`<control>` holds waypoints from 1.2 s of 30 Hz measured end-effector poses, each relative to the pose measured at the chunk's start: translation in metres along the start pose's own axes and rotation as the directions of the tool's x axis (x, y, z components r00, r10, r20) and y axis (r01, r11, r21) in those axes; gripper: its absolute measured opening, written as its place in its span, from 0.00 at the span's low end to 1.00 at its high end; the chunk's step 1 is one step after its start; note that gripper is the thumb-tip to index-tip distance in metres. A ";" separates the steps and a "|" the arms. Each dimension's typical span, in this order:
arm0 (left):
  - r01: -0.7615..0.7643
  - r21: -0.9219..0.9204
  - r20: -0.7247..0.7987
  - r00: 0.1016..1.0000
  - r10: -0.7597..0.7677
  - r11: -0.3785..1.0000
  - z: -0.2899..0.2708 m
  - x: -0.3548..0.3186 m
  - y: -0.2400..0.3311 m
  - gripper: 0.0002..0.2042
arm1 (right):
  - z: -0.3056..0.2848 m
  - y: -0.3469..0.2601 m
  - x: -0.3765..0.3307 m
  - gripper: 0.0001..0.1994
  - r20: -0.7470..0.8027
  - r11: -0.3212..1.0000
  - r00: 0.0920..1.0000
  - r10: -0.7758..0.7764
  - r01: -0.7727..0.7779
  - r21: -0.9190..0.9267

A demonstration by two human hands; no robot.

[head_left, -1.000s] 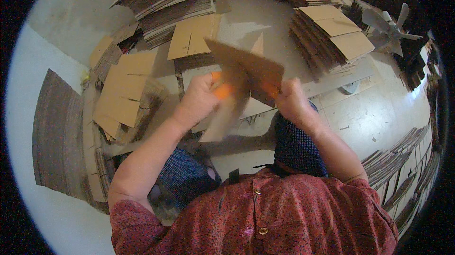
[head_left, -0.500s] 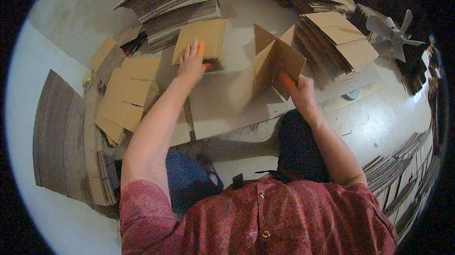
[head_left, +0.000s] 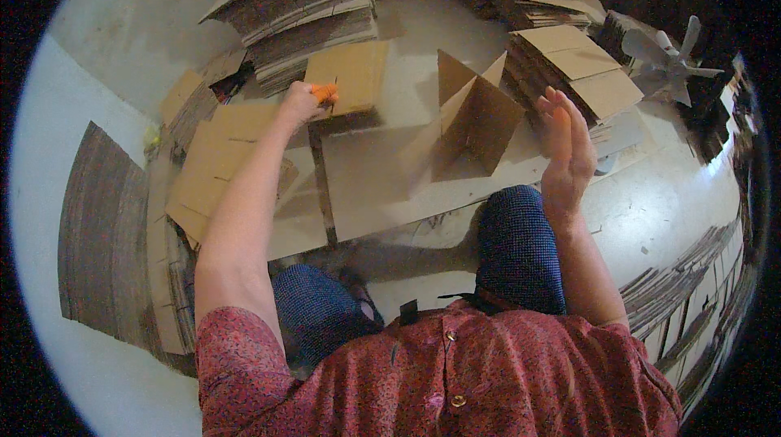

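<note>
My left hand (head_left: 307, 103), with orange coverings on its fingers, is closed at the near left corner of a small stack of slotted cardboard sheets (head_left: 358, 71). It seems to pinch a sheet there, though its fingertips are partly hidden. To the right, an interlocked cardboard divider (head_left: 482, 124) stands upright on the work surface, its panels crossing in an X. Beside it my right hand (head_left: 567, 152) is raised, empty, its fingers stretched out and apart from the cardboard.
Flat slotted cardboard pieces (head_left: 213, 156) lie at the left. Tall cardboard stacks (head_left: 305, 6) stand behind. A leaning row of sheets (head_left: 582, 63) is right of the divider, with a fan (head_left: 671, 59) beyond. More cardboard (head_left: 98, 234) sits along the left wall.
My right hand has let go of the divider and drawn away to the right, opening. My left hand has slid from the top of the small stack to its left corner and closed.
</note>
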State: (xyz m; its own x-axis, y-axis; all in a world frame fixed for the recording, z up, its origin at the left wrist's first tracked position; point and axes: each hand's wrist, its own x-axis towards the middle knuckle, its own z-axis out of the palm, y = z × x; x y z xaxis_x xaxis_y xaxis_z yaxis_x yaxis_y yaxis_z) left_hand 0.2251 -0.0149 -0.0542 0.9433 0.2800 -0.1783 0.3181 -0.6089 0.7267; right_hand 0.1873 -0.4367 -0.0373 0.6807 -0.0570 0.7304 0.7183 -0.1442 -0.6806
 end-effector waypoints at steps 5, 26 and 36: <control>-0.430 0.696 -0.288 0.566 0.772 0.575 0.046 -0.009 -0.004 0.13 | -0.003 -0.026 0.005 0.14 0.074 0.995 0.994 -0.077 0.073 0.062; -0.101 -0.611 -0.124 0.992 0.031 0.785 -0.015 -0.035 0.018 0.10 | 0.019 -0.053 0.007 0.13 0.297 0.940 0.946 0.131 -0.214 0.266; -0.754 -0.364 -0.094 0.614 0.784 0.547 0.078 -0.152 0.131 0.19 | 0.030 -0.051 0.042 0.13 0.487 0.370 0.659 0.573 -0.738 0.564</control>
State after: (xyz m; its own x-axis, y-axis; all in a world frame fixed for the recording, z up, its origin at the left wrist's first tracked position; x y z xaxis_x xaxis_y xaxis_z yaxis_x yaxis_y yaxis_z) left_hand 0.1310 -0.1957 0.0165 0.8195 -0.2359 0.5222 -0.5717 -0.2735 0.7735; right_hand 0.1836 -0.4017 0.0268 0.9302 0.3613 0.0638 -0.1554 0.5454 -0.8236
